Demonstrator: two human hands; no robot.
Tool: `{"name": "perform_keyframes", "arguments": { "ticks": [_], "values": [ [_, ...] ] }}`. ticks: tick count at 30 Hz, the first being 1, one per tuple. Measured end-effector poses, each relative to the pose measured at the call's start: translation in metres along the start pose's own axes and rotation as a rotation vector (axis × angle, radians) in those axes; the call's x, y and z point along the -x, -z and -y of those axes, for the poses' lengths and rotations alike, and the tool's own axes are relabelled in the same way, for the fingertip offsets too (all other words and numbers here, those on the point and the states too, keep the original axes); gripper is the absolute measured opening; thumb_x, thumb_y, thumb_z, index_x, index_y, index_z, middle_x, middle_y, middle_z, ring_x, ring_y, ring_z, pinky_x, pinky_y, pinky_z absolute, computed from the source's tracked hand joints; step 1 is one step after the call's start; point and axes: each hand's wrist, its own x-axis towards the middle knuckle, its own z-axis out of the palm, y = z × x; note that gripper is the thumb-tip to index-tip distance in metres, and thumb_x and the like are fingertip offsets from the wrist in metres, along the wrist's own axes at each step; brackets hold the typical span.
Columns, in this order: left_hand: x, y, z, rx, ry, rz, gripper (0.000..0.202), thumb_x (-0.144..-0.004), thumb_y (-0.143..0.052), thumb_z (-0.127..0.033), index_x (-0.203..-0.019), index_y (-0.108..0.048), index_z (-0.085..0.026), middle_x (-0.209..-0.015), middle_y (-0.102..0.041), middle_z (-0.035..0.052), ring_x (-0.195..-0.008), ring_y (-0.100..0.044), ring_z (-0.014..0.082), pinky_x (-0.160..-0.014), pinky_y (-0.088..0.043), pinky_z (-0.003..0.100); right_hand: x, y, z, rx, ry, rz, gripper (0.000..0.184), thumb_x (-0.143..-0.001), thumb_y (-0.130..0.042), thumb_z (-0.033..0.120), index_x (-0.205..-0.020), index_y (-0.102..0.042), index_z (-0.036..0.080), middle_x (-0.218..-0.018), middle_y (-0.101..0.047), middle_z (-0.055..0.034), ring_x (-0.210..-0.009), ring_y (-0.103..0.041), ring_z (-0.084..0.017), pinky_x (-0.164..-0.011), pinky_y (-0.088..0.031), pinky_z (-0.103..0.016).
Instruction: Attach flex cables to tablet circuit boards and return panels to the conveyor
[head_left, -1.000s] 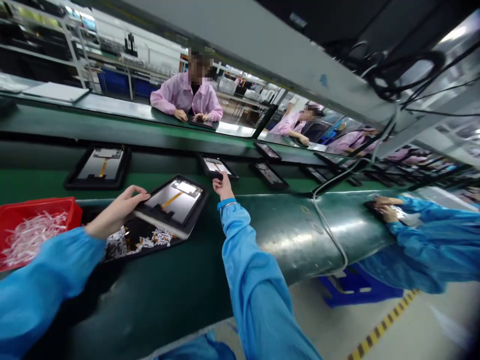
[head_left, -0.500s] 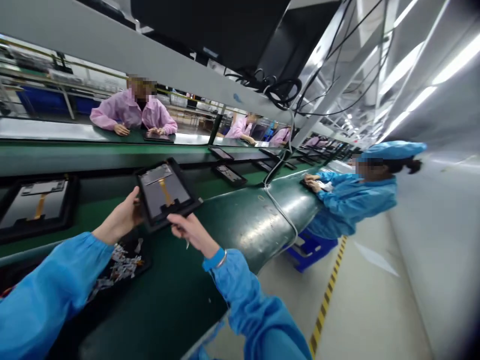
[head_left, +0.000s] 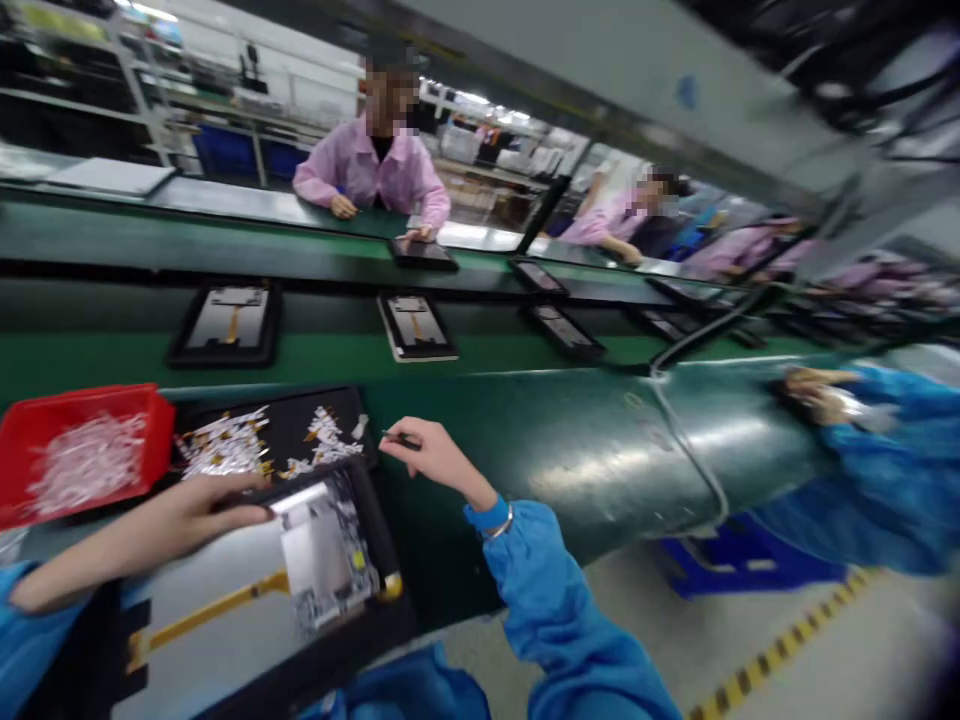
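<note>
Close in front of me lies a large opened tablet [head_left: 225, 610] in a black frame, its circuit board and an orange ribbon cable exposed. My left hand [head_left: 187, 520] grips its far edge, thumb over the metal back and fingers along the rim. To the right of that tablet, my right hand [head_left: 435, 455] is raised above the green bench, closed in a pinch. Between thumb and forefinger it holds a thin dark tool [head_left: 401, 440], apparently tweezers. Just beyond the tablet, a black tray [head_left: 289, 415] holds small white and orange pieces.
A red bin [head_left: 161, 440] of clear plastic bits stands at the left. Tablets, including a nearer one [head_left: 416, 325] and a left one [head_left: 225, 325], lie along the green line. A grey cable [head_left: 686, 440] crosses the bench. Co-workers sit opposite and at the right.
Both hands have let go of the smaller tablet, and one like it now lies on the line. My left hand has come back onto another tablet close to me. The view has swung left and down.
</note>
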Motion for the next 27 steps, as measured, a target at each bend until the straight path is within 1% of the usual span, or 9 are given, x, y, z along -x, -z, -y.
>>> {"name": "perform_keyframes", "arguments": {
  "ticks": [2, 3, 8, 12, 16, 18, 20, 23, 27],
  "values": [
    [0.015, -0.019, 0.000, -0.095, -0.145, 0.229, 0.034, -0.088, -0.060, -0.055, -0.102, -0.075, -0.029, -0.093, -0.078, -0.0010, -0.080, -0.074, 0.0211, -0.072, -0.057, 0.024, -0.013, -0.009, 0.003, 0.026, 0.020, 0.035, 0.015, -0.090, -0.062, 0.030, -0.087, -0.065, 0.016, -0.090, -0.060, -0.0011, -0.055, -0.056, -0.006, -0.049, -0.045, -0.019],
    [0.020, -0.028, -0.002, -0.121, -0.160, 0.258, 0.037, -0.091, -0.056, -0.056, -0.105, -0.075, -0.027, -0.089, -0.078, 0.0004, -0.077, -0.073, 0.0205, -0.069, -0.056, 0.024, -0.020, -0.014, 0.005, 0.048, 0.030, 0.058, 0.012, -0.090, -0.062, 0.028, -0.087, -0.065, 0.016, -0.091, -0.058, -0.0012, -0.057, -0.056, -0.007, -0.050, -0.045, -0.019],
    [0.037, -0.053, -0.015, -0.194, -0.209, 0.140, 0.046, -0.103, -0.036, -0.048, -0.114, -0.071, -0.021, -0.109, -0.069, 0.0103, -0.092, -0.069, 0.0217, -0.085, -0.054, 0.030, -0.051, -0.043, 0.021, 0.251, 0.054, 0.095, 0.006, -0.086, -0.064, 0.016, -0.081, -0.066, 0.017, -0.089, -0.059, -0.0014, -0.073, -0.058, -0.011, -0.061, -0.043, -0.021],
    [0.042, -0.051, -0.031, -0.228, -0.387, 0.055, 0.040, -0.106, -0.033, -0.036, -0.108, -0.070, -0.022, -0.108, -0.063, 0.0076, -0.090, -0.065, 0.0154, -0.082, -0.052, 0.026, -0.070, -0.058, 0.029, 0.427, -0.007, 0.061, 0.006, -0.082, -0.072, 0.020, -0.081, -0.067, 0.018, -0.095, -0.063, -0.0041, -0.082, -0.060, -0.016, -0.066, -0.039, -0.024],
    [0.036, -0.045, -0.035, -0.283, -0.462, -0.029, 0.037, -0.106, -0.034, -0.031, -0.101, -0.068, -0.018, -0.105, -0.062, 0.0079, -0.090, -0.062, 0.0164, -0.082, -0.052, 0.029, -0.078, -0.063, 0.033, 0.512, -0.083, 0.088, 0.015, -0.080, -0.076, 0.026, -0.071, -0.066, 0.019, -0.080, -0.066, -0.0035, -0.075, -0.063, -0.018, -0.061, -0.035, -0.025],
    [0.026, -0.041, -0.031, -0.308, -0.466, -0.042, 0.034, -0.105, -0.036, -0.030, -0.099, -0.068, -0.018, -0.103, -0.063, 0.0073, -0.089, -0.062, 0.0163, -0.080, -0.052, 0.028, -0.078, -0.064, 0.033, 0.521, -0.091, 0.095, 0.015, -0.081, -0.075, 0.025, -0.070, -0.066, 0.020, -0.077, -0.068, -0.0031, -0.074, -0.063, -0.018, -0.061, -0.036, -0.026],
    [0.008, -0.036, -0.023, -0.338, -0.452, -0.070, 0.031, -0.104, -0.038, -0.029, -0.100, -0.067, -0.018, -0.100, -0.062, 0.0074, -0.087, -0.061, 0.0166, -0.079, -0.052, 0.029, -0.076, -0.065, 0.031, 0.521, -0.074, 0.074, 0.009, -0.082, -0.074, 0.024, -0.076, -0.068, 0.020, -0.087, -0.070, -0.0048, -0.078, -0.064, -0.018, -0.063, -0.037, -0.026],
    [-0.035, -0.032, -0.008, -0.384, -0.404, -0.128, 0.028, -0.103, -0.039, -0.023, -0.106, -0.065, -0.016, -0.102, -0.062, 0.0093, -0.090, -0.061, 0.0182, -0.082, -0.053, 0.034, -0.074, -0.067, 0.025, 0.500, -0.030, 0.030, 0.010, -0.081, -0.075, 0.021, -0.089, -0.069, 0.020, -0.100, -0.070, -0.0069, -0.088, -0.064, -0.019, -0.068, -0.040, -0.027],
    [-0.096, -0.033, 0.008, -0.412, -0.412, -0.072, 0.022, -0.097, -0.060, -0.031, -0.111, -0.062, -0.014, -0.111, -0.064, 0.0071, -0.098, -0.064, 0.0186, -0.087, -0.057, 0.039, -0.076, -0.067, 0.015, 0.435, 0.013, 0.025, 0.008, -0.081, -0.075, 0.018, -0.087, -0.071, 0.018, -0.091, -0.072, -0.0047, -0.086, -0.064, -0.017, -0.072, -0.042, -0.026]
  ]
}}
